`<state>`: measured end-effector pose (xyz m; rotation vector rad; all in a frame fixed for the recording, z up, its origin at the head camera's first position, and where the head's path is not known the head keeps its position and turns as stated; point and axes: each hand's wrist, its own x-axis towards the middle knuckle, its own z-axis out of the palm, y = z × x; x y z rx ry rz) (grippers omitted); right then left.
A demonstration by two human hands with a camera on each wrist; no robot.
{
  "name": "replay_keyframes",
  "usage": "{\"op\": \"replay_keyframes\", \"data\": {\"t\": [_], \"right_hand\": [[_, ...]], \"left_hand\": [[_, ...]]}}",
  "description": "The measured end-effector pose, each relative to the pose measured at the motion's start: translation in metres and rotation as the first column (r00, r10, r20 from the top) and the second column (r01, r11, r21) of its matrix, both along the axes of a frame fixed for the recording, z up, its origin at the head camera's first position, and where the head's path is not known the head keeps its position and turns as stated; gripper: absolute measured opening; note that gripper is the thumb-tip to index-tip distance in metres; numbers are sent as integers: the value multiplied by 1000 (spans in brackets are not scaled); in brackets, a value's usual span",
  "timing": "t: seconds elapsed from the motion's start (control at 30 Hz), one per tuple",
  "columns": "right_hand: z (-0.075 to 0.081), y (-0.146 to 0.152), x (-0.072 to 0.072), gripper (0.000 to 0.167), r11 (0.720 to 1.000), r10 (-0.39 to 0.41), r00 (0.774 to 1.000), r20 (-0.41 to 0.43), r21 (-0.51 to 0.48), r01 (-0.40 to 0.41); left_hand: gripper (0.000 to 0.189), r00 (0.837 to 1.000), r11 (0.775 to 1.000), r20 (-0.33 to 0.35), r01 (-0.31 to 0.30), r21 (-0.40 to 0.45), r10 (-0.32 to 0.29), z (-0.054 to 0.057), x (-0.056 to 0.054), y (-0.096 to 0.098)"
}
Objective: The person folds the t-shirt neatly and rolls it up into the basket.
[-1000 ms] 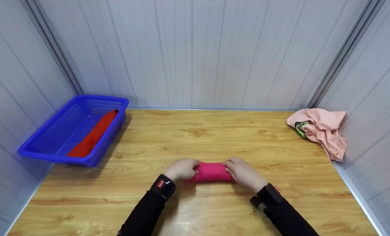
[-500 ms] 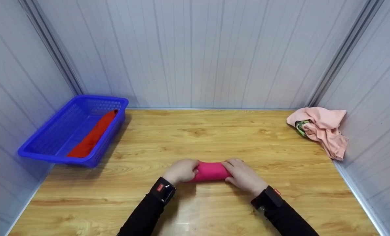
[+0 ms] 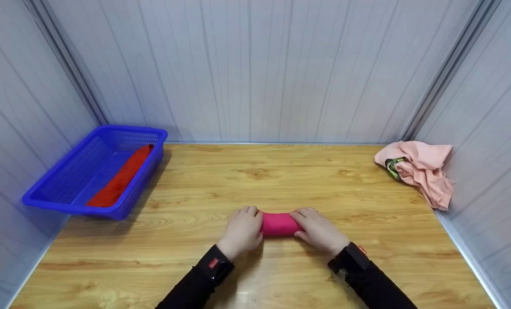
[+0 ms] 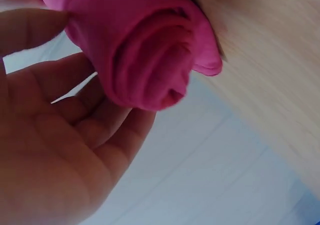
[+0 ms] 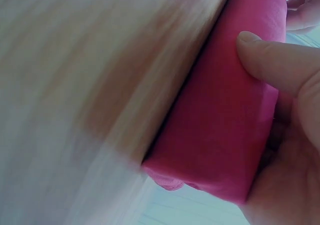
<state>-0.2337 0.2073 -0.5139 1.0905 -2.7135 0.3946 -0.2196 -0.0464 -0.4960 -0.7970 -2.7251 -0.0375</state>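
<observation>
A bright pink cloth (image 3: 279, 224), rolled into a short thick cylinder, lies crosswise on the wooden table near the person. My left hand (image 3: 243, 227) holds its left end, thumb on the near side and fingers over the far side. In the left wrist view the spiral layers of the roll's end (image 4: 155, 60) show, with a loose flap beside them. My right hand (image 3: 322, 230) grips the other end. The right wrist view shows that thumb (image 5: 270, 60) pressing on the smooth face of the roll, with the other fingers behind it and partly hidden.
A blue plastic basket (image 3: 73, 209) stands at the left by the wall, holding a folded red cloth (image 3: 124, 178). A crumpled light pink cloth with a green print (image 3: 425, 161) lies in the back right corner. Pale panel walls (image 3: 255, 73) enclose the table (image 3: 255, 184).
My left hand has turned and slid further round the left end of the roll, its wrist shifting right and nearer. The right hand stays almost where it was, its thumb slightly shifted.
</observation>
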Motion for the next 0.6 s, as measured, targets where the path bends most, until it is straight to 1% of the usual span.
{"op": "replay_keyframes", "data": {"t": [0.07,0.13,0.2,0.3,0.37,0.47,0.53,0.6], "right_hand": [[0,0,0,50,1000,3,1000,-6,1,-3],[0,0,-1,50,1000,-1,1000,-2,7,1],[0,0,-1,49,1000,-5,1000,9,10,5],[0,0,-2,49,1000,-7,1000,22,15,7],[0,1,-3,48,1000,-5,1000,25,15,5],[0,2,-4,47,1000,2,999,32,9,-3],[0,2,-4,46,1000,6,999,43,6,-6],[0,3,-3,46,1000,8,998,63,1,-8]], "left_hand": [[52,1000,999,6,-29,-46,29,-1,2,3],[58,998,994,0,-55,-90,56,-2,2,6],[56,997,989,-26,-72,-131,69,-3,3,8],[49,996,983,-52,-80,-164,72,-4,2,10],[49,997,982,-46,-72,-176,65,-4,0,10],[52,999,983,-3,-47,-176,47,-2,-2,9],[50,999,987,19,-23,-159,26,-2,-4,7],[46,1000,992,25,9,-126,-6,-2,-5,4]]}}
